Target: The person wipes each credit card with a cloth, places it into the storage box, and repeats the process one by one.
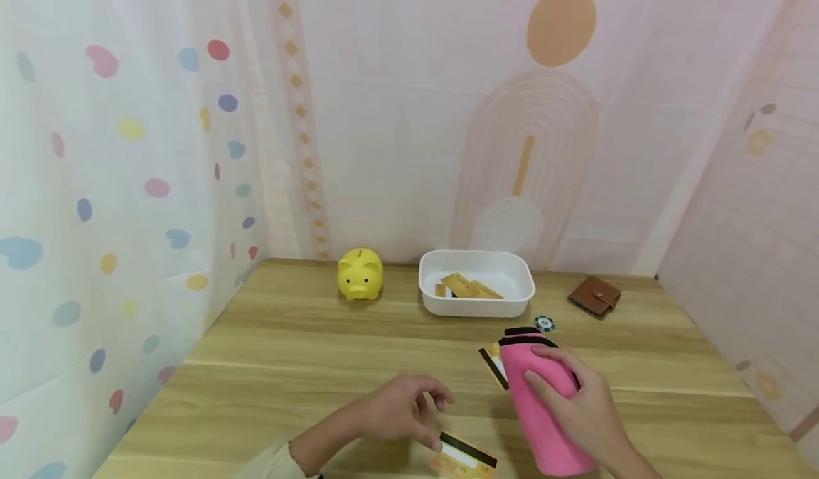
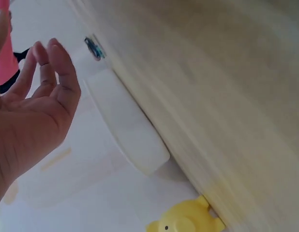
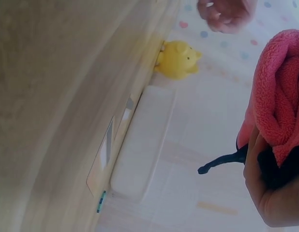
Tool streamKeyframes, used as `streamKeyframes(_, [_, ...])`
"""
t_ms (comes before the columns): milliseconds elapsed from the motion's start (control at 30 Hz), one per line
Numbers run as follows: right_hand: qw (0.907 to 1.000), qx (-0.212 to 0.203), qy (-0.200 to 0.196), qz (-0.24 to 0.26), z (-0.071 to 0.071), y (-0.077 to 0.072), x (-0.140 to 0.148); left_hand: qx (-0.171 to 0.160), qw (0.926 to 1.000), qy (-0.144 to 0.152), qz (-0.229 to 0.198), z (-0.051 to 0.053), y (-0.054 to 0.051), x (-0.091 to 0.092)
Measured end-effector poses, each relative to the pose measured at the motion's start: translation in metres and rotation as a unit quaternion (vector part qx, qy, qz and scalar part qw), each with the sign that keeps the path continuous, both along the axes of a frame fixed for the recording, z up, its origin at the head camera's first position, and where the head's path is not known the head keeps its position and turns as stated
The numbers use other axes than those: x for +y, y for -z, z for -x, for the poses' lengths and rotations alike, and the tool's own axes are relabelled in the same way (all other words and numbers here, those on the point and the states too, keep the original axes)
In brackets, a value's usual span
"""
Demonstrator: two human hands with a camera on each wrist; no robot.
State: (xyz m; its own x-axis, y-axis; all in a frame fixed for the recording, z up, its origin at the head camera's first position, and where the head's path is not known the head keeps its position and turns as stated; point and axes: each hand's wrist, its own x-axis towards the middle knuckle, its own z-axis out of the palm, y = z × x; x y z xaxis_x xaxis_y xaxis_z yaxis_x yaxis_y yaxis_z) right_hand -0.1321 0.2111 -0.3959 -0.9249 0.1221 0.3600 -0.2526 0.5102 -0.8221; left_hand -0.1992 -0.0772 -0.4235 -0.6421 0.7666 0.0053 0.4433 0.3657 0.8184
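Observation:
My right hand (image 1: pixel 591 408) grips a rolled pink towel (image 1: pixel 544 408) with black edging, holding it above the table. The roll's fluffy end (image 3: pixel 280 96) and a thin black strap (image 3: pixel 219 162) show in the right wrist view. My left hand (image 1: pixel 403 408) hovers over the table with loosely bent fingers and nothing in them; the left wrist view shows the same hand (image 2: pixel 38 106). In the head view its thumb overlaps the corner of an orange card (image 1: pixel 467 458) with a black stripe. A second striped card (image 1: pixel 494 367) lies partly hidden behind the towel.
At the back stands a white tray (image 1: pixel 476 308) holding several golden cards (image 1: pixel 470 285). A yellow piggy bank (image 1: pixel 360 274) is left of it. On its right are a poker chip (image 1: pixel 544 323) and a brown wallet (image 1: pixel 595 295). Patterned curtains enclose the wooden table (image 1: pixel 288 365).

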Motion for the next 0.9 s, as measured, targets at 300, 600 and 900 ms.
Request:
streamKeyframes(300, [0.9999, -0.002, -0.007, -0.013, -0.007, -0.006, 0.0, 0.095, 0.9859, 0.035, 0.133, -0.002, 0.001, 0.006])
streamKeyframes(600, [0.9997, -0.019, -0.006, -0.017, -0.005, -0.009, -0.004, 0.112, 0.9772, 0.015, 0.18, 0.0, 0.006, 0.012])
streamKeyframes(900, [0.9999, -0.012, -0.007, -0.004, -0.005, -0.007, -0.007, 0.142, 0.9633, 0.002, 0.228, -0.005, 0.008, 0.016])
